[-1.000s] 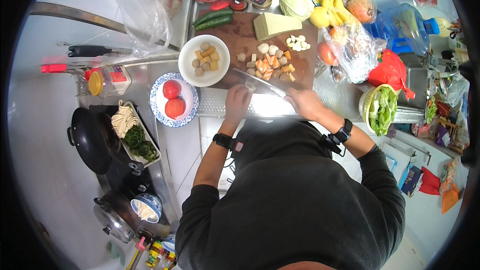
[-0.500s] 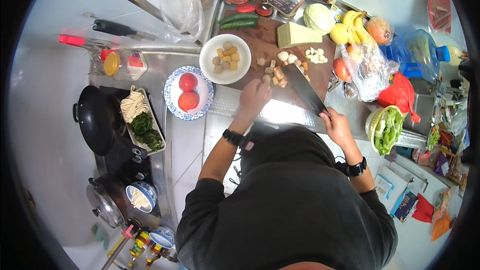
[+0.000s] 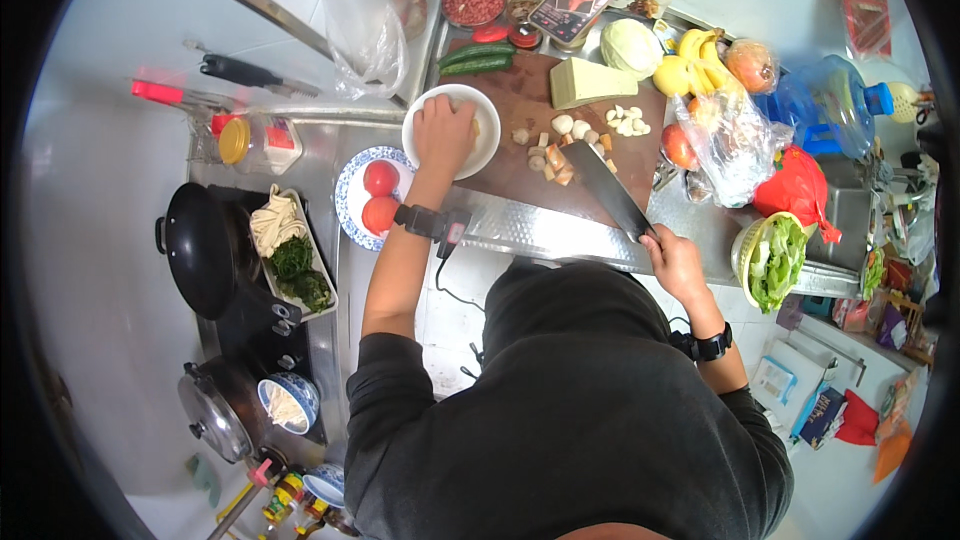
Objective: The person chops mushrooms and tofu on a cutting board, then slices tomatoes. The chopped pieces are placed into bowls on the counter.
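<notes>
My left hand [image 3: 445, 132] reaches into a white bowl [image 3: 487, 158], its fingers bent downward and close together. It covers nearly all the food in the bowl, and I cannot make out what its fingertips hold. In my right hand [image 3: 676, 262] is the handle of a kitchen knife [image 3: 607, 185], whose broad dark blade slants over the brown cutting board [image 3: 500, 180]. Near the blade's tip lie small cut pieces [image 3: 556, 162] and whole balls, some orange and white. White balls [image 3: 563, 125] and peeled garlic cloves [image 3: 627, 120] sit farther back.
A pale block [image 3: 592, 83] and cucumbers [image 3: 477, 60] lie toward the board's back. Left of it, a blue-patterned plate [image 3: 350, 175] carries two tomatoes [image 3: 380, 178]. Fruit, a plastic bag [image 3: 725, 145] and a basket of lettuce [image 3: 775, 265] stand right. A wok [image 3: 195, 250] occupies the left stove.
My left hand has moved left and away from me, from the cut pieces on the board into the white bowl. The knife and my right hand have stayed nearly in place.
</notes>
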A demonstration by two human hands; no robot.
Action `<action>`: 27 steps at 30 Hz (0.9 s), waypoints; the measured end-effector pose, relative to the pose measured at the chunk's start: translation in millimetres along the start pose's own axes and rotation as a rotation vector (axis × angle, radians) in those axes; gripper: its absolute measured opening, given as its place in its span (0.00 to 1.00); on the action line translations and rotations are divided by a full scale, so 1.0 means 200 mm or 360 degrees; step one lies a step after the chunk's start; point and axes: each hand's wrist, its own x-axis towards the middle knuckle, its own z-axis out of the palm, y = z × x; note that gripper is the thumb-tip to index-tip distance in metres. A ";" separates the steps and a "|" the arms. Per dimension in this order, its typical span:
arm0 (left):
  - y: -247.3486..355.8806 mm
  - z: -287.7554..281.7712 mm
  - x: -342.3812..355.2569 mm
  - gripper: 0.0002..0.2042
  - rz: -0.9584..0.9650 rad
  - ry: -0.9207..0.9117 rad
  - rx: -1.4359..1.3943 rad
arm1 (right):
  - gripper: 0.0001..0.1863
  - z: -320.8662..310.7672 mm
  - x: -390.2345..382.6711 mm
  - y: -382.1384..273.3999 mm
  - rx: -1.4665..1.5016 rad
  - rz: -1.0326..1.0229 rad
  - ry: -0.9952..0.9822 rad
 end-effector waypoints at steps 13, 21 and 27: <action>-0.10 -0.01 0.05 0.03 0.0933 -0.0004 0.0095 | 0.10 0.00 -0.05 -0.02 -0.0061 0.0047 -0.0038; -0.10 -0.04 0.12 0.06 0.1059 -0.0377 0.0205 | 0.10 -0.01 -0.07 -0.03 -0.0089 0.0004 -0.0011; -0.08 -0.29 0.11 0.09 0.0555 -0.0049 -0.0545 | 0.10 0.00 -0.06 -0.01 -0.0022 0.0015 0.0043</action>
